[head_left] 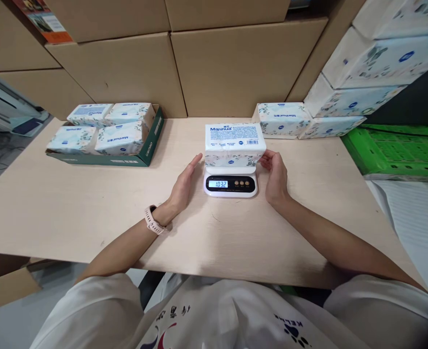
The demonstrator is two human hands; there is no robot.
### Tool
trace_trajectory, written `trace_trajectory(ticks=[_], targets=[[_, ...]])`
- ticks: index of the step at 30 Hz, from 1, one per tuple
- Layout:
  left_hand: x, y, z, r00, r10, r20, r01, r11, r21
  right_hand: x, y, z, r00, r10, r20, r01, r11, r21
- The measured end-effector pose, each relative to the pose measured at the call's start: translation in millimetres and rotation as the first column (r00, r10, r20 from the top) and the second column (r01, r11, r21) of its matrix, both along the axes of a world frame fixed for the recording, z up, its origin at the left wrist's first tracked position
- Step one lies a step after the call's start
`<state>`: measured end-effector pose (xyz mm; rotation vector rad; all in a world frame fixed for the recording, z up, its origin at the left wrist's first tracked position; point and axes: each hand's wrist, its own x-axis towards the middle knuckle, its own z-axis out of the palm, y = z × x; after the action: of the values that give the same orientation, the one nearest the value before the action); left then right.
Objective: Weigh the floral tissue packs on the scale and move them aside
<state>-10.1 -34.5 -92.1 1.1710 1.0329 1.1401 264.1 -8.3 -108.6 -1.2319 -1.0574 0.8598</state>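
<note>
A pack of tissues (234,140) printed "Manhua" lies on a white digital kitchen scale (230,186) in the middle of the table. The lit display appears to read 103.2. To the left of the pack is my left hand (185,185), open, its fingers extended and a small gap between fingertips and pack. My right hand (276,177) is at the pack's right side, fingers slightly bent and apart. Its fingertips are at the pack's edge; whether they touch it I cannot tell. Neither hand grips anything. The pack hides most of the weighing plate.
At the table's left, a green tray (154,138) holds several tissue packs. More packs (284,120) lie and stack up at the back right. Cardboard boxes (235,68) form a wall behind the table (90,208). A green plastic crate (399,150) is off the right edge.
</note>
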Motion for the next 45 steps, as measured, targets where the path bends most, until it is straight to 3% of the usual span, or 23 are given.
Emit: trace_trajectory(ticks=[8, 22, 45], targets=[[4, -2, 0.2, 0.993, 0.091, 0.070, -0.089, 0.996, -0.021, 2, -1, -3.6, 0.999, -0.016, 0.043, 0.016, 1.000, 0.004], [5, -1, 0.0, 0.992, 0.105, 0.072, -0.103, 0.994, -0.021, 0, -2, 1.4, 0.999, -0.023, 0.028, 0.023, 1.000, 0.002], [5, -2, -1.8, 0.993, 0.084, 0.078, -0.084, 0.996, 0.001, 2, 2, -6.0, 0.999, -0.029, 0.045, 0.030, 1.000, -0.010]])
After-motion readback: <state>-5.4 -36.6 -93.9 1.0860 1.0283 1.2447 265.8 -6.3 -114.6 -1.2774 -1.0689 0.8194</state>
